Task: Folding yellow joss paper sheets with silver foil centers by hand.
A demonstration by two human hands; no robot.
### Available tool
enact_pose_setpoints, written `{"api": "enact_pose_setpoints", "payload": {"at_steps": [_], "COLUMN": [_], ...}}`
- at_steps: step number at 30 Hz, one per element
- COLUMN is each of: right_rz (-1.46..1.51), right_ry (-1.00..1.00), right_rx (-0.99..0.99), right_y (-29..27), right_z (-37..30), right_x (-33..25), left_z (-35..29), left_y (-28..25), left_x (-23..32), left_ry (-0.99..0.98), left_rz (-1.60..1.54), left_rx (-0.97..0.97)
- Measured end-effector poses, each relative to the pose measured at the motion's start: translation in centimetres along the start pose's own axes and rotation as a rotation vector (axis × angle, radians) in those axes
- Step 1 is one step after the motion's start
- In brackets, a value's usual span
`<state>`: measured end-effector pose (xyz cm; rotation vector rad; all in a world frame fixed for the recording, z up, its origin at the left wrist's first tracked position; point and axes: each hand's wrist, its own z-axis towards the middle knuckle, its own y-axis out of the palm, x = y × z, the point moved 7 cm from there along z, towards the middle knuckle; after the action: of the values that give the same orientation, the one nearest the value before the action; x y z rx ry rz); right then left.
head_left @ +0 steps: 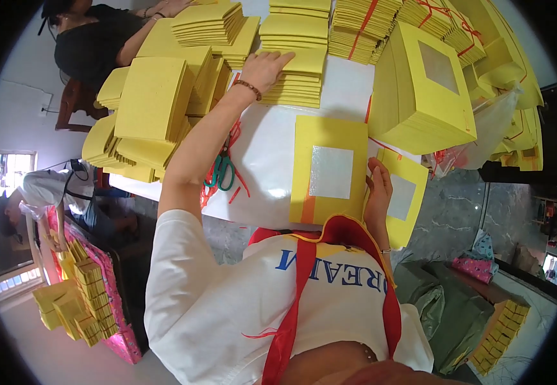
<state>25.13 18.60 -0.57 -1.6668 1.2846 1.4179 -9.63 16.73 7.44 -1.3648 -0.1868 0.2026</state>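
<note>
My left hand [267, 72] reaches to the back of the table and lies on a stack of folded yellow joss paper [301, 90], fingers stretched over its top. In front of me lies a yellow joss paper sheet [301, 141] with a silver square and an orange stripe. My right hand [378, 192] rests at its right edge, fingers apart and slightly bent, with nothing visibly gripped. Partly under that hand, another such sheet [413, 205] lies at a slant. Green-handled scissors [222, 172] and red ties [235, 135] lie beside my left arm.
A tall yellow paper block [406, 96] stands at the right, near a clear plastic bag [477, 147]. Red-tied bundles [358, 32] fill the back. More folded stacks [150, 96] crowd the left. A person [99, 42] sits at the far left; another [57, 199] works at a pink-covered table [124, 340].
</note>
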Motion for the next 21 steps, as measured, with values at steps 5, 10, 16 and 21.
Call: {"api": "enact_pose_setpoints", "payload": {"at_steps": [5,10,16,21], "right_rz": [0.04,0.07,0.058,0.042], "right_ry": [-0.005,0.029,0.06,0.034], "right_rx": [0.021,0.021,0.026,0.043], "right_y": [-1.0,-1.1,-1.1,-1.9], "right_z": [0.1,0.3,0.6,1.1], "right_x": [0.7,0.8,1.1,2.2], "left_z": [2.4,2.8,2.5,3.1], "left_y": [2.1,1.6,4.0,4.8], "left_x": [-0.3,-0.7,-1.8,-1.0], "left_ry": [0.036,0.037,0.014,-0.015], "left_rz": [0.024,0.093,-0.11,-0.106], "left_rx": [-0.211,-0.174,-0.246,-0.458]}}
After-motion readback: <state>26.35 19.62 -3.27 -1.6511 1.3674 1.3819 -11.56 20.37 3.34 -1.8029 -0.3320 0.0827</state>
